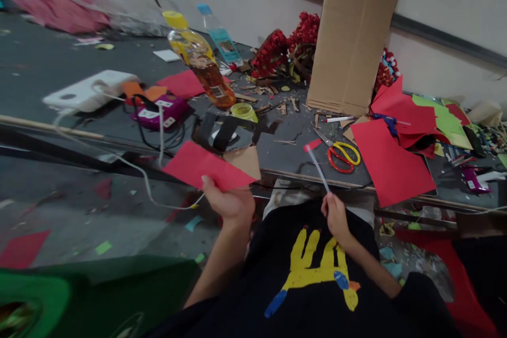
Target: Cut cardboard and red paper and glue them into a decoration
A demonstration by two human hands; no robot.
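Note:
My left hand grips a piece of red paper, with the thumb on its top face. A brown cardboard piece shows behind the paper's right end and seems to be held with it. In front of my body, my right hand is closed around one end of a thin translucent stick. The stick's far tip meets a small red paper scrap at the table's front edge. Scissors with red and yellow handles lie just right of the stick, blades pointing away.
A bottle of amber liquid and a blue-capped bottle stand behind. Tall cardboard leans on the wall. Red sheets lie right, a purple power strip with cables left. A green bin stands below left.

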